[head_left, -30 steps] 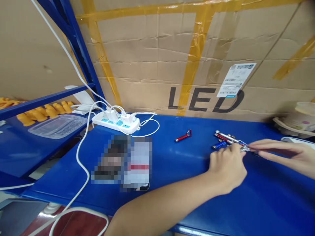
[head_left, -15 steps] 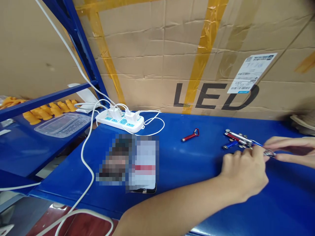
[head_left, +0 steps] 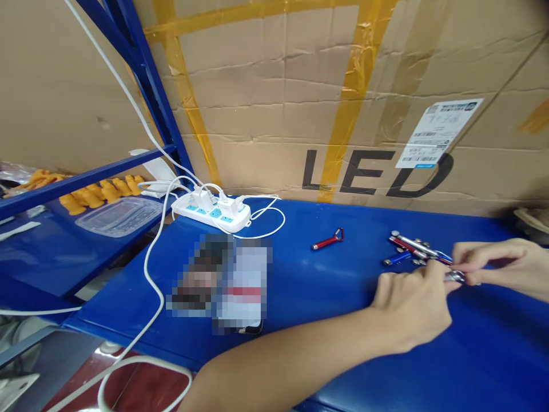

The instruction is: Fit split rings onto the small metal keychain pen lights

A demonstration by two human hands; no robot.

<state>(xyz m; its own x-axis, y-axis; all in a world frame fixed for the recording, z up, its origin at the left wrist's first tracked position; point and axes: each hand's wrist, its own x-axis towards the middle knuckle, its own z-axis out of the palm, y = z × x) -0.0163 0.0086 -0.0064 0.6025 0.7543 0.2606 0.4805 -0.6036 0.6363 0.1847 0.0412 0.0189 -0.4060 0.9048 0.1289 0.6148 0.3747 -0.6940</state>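
Note:
My left hand (head_left: 412, 303) is closed, its fingertips pinching a small shiny silver metal clip (head_left: 455, 277) over the table's right side. From the right, my right hand (head_left: 501, 266) pinches the same clip with thumb and fingers. Most of the held piece is hidden by the fingers. Just beyond my hands lies a pile of slim keychain flashlights: a silver one (head_left: 414, 243), a red one (head_left: 403, 245) and a blue one (head_left: 397, 258) show. Farther left, a red keychain flashlight (head_left: 328, 240) with a triangular carabiner lies by itself.
Two blurred-out flat devices, the left one (head_left: 201, 277) and the right one (head_left: 244, 286), lie on the blue table (head_left: 295, 286). Behind them is a white power strip (head_left: 210, 212) with plugs and loose cables. A large cardboard box (head_left: 257, 114) stands along the back.
Both hands have shifted slightly left in view, still pinching the silver clip together. The view itself has moved a little. The lone red flashlight and the pile lie much as before.

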